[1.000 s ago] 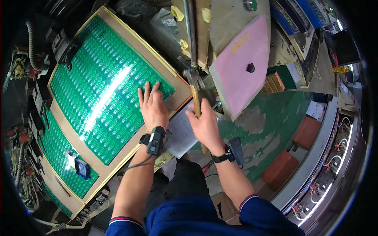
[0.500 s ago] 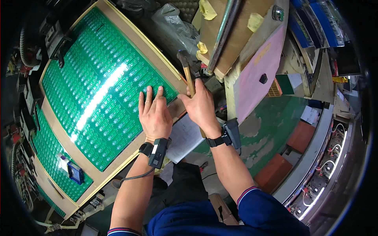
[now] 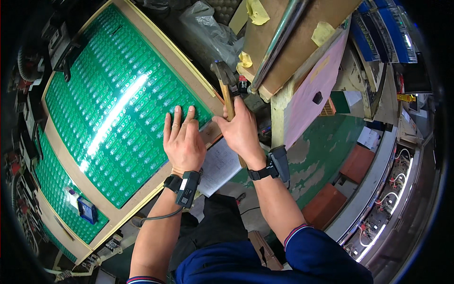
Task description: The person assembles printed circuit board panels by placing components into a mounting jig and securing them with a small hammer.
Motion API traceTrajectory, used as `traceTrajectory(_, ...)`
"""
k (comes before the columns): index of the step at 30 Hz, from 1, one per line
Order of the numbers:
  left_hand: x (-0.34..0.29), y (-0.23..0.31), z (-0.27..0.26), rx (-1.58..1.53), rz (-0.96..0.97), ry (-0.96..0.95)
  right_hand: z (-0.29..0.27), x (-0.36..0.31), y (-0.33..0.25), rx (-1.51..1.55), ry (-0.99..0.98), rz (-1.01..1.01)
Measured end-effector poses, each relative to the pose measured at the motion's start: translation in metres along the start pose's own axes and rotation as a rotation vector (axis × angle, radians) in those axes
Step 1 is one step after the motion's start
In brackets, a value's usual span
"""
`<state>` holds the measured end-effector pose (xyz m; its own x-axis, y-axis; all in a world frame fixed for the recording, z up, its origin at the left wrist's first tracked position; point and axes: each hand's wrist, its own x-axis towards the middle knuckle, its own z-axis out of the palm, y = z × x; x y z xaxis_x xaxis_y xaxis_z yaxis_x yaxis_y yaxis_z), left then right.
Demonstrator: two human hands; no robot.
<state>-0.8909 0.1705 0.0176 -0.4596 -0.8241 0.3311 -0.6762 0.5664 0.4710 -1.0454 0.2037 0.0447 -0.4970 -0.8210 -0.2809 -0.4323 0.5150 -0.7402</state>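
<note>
A hammer (image 3: 227,100) with a wooden handle is gripped in my right hand (image 3: 242,131). Its metal head points away from me, beside the near right corner of a large green circuit board panel (image 3: 101,111). The handle's lower end shows below my palm. On that panel, near the same corner, rest the outstretched fingers of my left hand (image 3: 186,146), which holds nothing. Rows of small repeated board patterns cover the panel, and a bright glare streak crosses it. A tan board (image 3: 158,43) with a pale yellow edge surrounds the panel.
Another green panel lies to the left, carrying a small blue box (image 3: 87,210). Crumpled clear plastic (image 3: 208,31) lies beyond the hammer. Right of it stand a brown board (image 3: 288,52) and a pink sheet (image 3: 314,90). Written paper (image 3: 220,165) sits below my hands.
The whole view has shifted slightly. My left hand still lies on the panel, and my right hand keeps its grip on the hammer with little visible movement.
</note>
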Motion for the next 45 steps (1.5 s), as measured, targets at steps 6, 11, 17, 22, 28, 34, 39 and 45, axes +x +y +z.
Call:
traceTrajectory(6, 0.0, 0.0, 0.0, -0.003, -0.001, -0.001, 0.001, 0.0, 0.001, 0.015, -0.001, 0.003)
traceTrajectory(11, 0.0, 0.002, 0.0, -0.015, -0.006, 0.006, 0.002, 0.0, 0.003, 0.001, 0.008, -0.007)
traceTrajectory(17, -0.001, 0.0, 0.002, -0.015, -0.007, 0.021, 0.005, 0.0, 0.005, 0.0, 0.011, -0.003)
traceTrajectory(22, 0.0, 0.001, 0.002, -0.015, -0.005, 0.025, 0.001, 0.0, 0.002, 0.01, 0.009, -0.01)
traceTrajectory(28, 0.0, 0.0, 0.002, -0.022, -0.014, 0.027, 0.005, 0.0, 0.006, 0.005, 0.029, -0.044)
traceTrajectory(34, 0.003, 0.006, -0.006, -0.262, -0.21, -0.022, 0.006, -0.001, 0.008, 0.003, 0.043, -0.05)
traceTrajectory(39, 0.02, 0.016, 0.0, -0.591, -0.494, -0.122, 0.004, -0.005, 0.015, -0.004, 0.072, -0.149)
traceTrajectory(45, 0.027, 0.011, 0.009, -0.419, -0.352, -0.143, -0.013, -0.039, 0.023, 0.133, 0.061, -0.026)
